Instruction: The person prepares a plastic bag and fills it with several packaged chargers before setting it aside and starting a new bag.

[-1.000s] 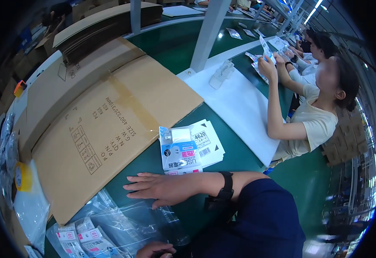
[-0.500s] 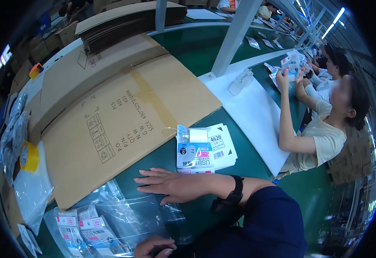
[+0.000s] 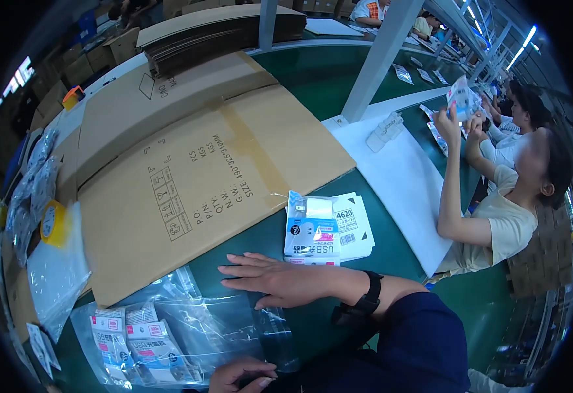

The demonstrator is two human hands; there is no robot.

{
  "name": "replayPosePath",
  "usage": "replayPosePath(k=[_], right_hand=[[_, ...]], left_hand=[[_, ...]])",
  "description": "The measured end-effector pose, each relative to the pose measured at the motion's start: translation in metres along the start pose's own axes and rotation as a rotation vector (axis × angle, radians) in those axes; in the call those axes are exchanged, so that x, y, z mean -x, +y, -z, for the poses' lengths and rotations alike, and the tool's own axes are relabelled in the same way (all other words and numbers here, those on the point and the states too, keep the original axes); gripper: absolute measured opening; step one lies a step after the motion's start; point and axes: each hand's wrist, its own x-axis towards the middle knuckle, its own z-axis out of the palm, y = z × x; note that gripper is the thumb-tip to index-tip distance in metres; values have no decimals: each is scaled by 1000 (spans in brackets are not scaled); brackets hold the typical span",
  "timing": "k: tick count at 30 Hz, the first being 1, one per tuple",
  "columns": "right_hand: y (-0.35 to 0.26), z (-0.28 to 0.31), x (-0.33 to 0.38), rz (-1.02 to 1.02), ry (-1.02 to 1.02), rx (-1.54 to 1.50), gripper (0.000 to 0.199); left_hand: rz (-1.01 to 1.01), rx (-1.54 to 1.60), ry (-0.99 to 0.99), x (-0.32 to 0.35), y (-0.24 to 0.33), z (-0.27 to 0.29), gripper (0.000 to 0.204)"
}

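Observation:
My right hand (image 3: 276,281), with a dark band on its wrist, lies over the green tabletop with its fingers spread. It is close to the upper edge of a clear plastic bag (image 3: 211,327). Inside that bag, at its left end, are several small charger packets (image 3: 159,350), white with pink and blue print. At the lower edge my left hand (image 3: 242,375) is by the bag, its fingers curled; anything within them is hidden. Just beyond my right hand sits another charger packet (image 3: 311,229), showing a white plug, on a stack of white printed labels (image 3: 355,229).
A large flattened carton (image 3: 214,177) covers the table ahead. Stacked cardboard (image 3: 227,39) lies behind it. Yellow tape (image 3: 53,223) and plastic bags (image 3: 57,275) are at left. A metal post (image 3: 381,62) rises beside a white sheet (image 3: 407,183). A co-worker (image 3: 496,209) holds a packet.
The whole view has shifted slightly, moving the scene to the right. My hands keep nearly the same poses. The co-worker's packet has turned more edge-on.

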Motion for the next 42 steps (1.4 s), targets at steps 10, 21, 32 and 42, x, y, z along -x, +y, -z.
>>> replayPosePath(k=[10, 21, 32, 42], right_hand=[[-3, 0, 0, -4, 5, 2, 71], [0, -1, 2, 15, 30, 14, 66], [1, -4, 2, 26, 51, 23, 68], [7, -8, 3, 69, 90, 63, 67]], left_hand=[[-8, 64, -39, 2, -4, 3, 26], [-4, 90, -65, 0, -3, -1, 26], [-67, -88, -118, -3, -6, -5, 27], [-69, -76, -47, -2, -12, -9, 25]])
